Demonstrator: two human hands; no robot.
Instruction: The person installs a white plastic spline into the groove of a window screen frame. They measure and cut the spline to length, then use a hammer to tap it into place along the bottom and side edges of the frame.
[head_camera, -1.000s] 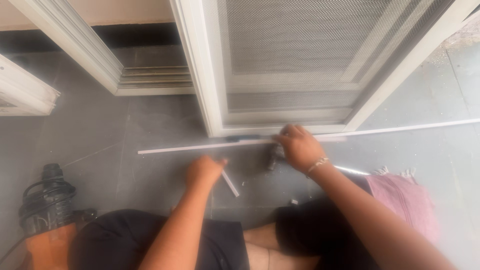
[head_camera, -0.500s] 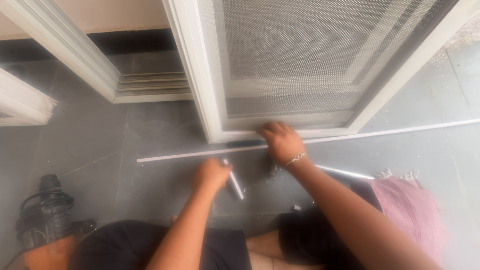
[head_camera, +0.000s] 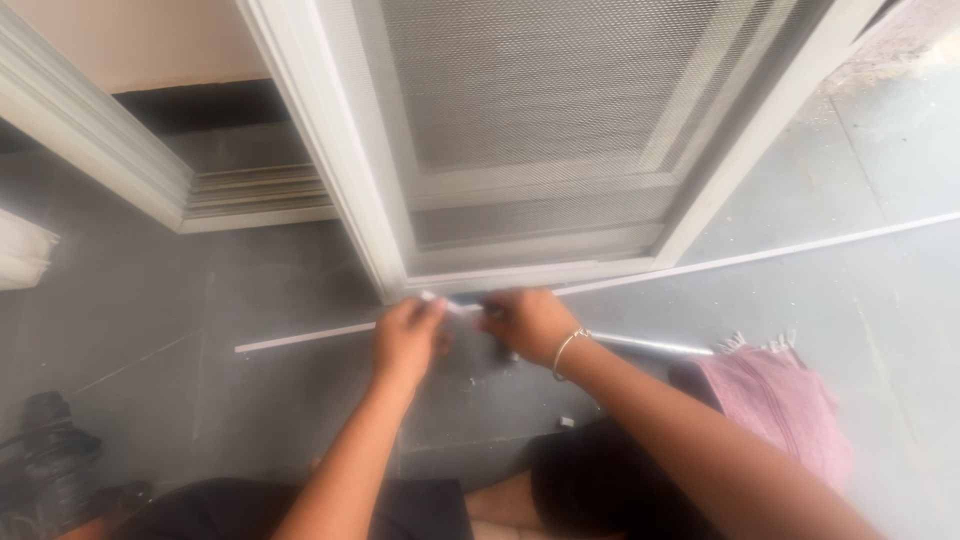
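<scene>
My left hand (head_camera: 405, 340) and my right hand (head_camera: 527, 323) meet at the bottom left corner of a white-framed mesh screen door (head_camera: 520, 268). My left hand pinches a short white rod (head_camera: 443, 304) and holds it against that corner. The fingers of my right hand curl at the rod's other end, over something small and dark; its grip is hidden. A long thin white strip (head_camera: 300, 338) lies on the grey floor along the door's bottom edge and passes under both hands.
A pink fringed cloth (head_camera: 775, 400) lies at the right by my knee, with a thin metal rod (head_camera: 650, 346) beside it. A black tool with coiled cable (head_camera: 50, 470) sits at the bottom left. A white sliding-door track (head_camera: 255, 192) runs behind.
My left hand has lifted the short rod off the floor and up to the door's corner. My right hand has slid left along the bottom rail until it met the left.
</scene>
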